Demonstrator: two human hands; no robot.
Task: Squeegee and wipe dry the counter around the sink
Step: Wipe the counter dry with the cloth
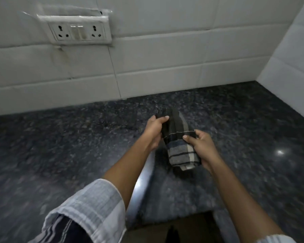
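Holding a folded, striped cloth of dark brown, blue and grey bands [178, 142] between both hands, you stand over a dark speckled granite tabletop [60, 155]. Your left hand [154, 131] has its grip closed on the cloth's far, darker end, thumb on top and fingers curled underneath. Your right hand [201, 146] has its grip closed on the cloth's right edge partway along its length, thumb pressed on the upper face, while the paler grey-striped near end hangs past your palm. The cloth sits just above the tabletop, roughly in the middle of the view; whether its underside touches the stone cannot be told.

Your left forearm runs up from the lower left, wearing a rolled-up pale grey and white striped sleeve [88, 207]. Beneath that forearm lies a shiny strip of metal [140, 186], running towards you across the tabletop. A bright spot of reflected light shows on the stone at the right.

Behind the tabletop rises a wall of white rectangular tiles [165, 58], meeting a second white tiled wall at the right corner. Mounted high on the left of the back wall is a white switchboard with two sockets and switches between them [80, 32], its top wrapped in clear plastic film.
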